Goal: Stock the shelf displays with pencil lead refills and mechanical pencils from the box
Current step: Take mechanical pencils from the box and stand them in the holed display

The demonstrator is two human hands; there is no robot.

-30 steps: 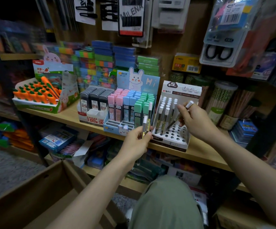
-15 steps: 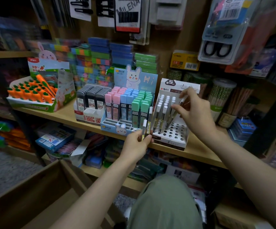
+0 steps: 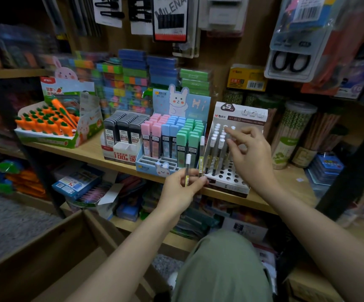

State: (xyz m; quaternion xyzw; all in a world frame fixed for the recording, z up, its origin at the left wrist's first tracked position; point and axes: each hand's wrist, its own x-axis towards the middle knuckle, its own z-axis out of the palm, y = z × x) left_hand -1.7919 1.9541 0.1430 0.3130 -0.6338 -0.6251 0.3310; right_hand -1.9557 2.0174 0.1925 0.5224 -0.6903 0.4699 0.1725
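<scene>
My left hand [image 3: 180, 190] pinches two slim mechanical pencils [image 3: 187, 168] with white caps, upright, just in front of the shelf edge. My right hand [image 3: 251, 160] hovers over the white perforated pencil stand [image 3: 229, 183], fingers loosely bent, with nothing visibly held. Several white-capped pencils stand in the stand's back rows; its front holes are bare. Left of it sit a pastel lead refill display [image 3: 150, 168] with a bunny card and a box of black lead refills [image 3: 122, 136]. The cardboard box [image 3: 46, 253] is at lower left.
A carrot-pen display [image 3: 46, 127] stands at the left of the wooden shelf [image 3: 83, 152]. Clear jars of pencils [image 3: 292, 136] stand right of the stand. Packaged scissors [image 3: 290, 62] and hair clips hang above. My knee in green trousers [image 3: 222, 267] is below.
My right hand pushed a pencil down into the white stand and let go of it; its fingers have opened. My left hand stayed put with its two pencils.
</scene>
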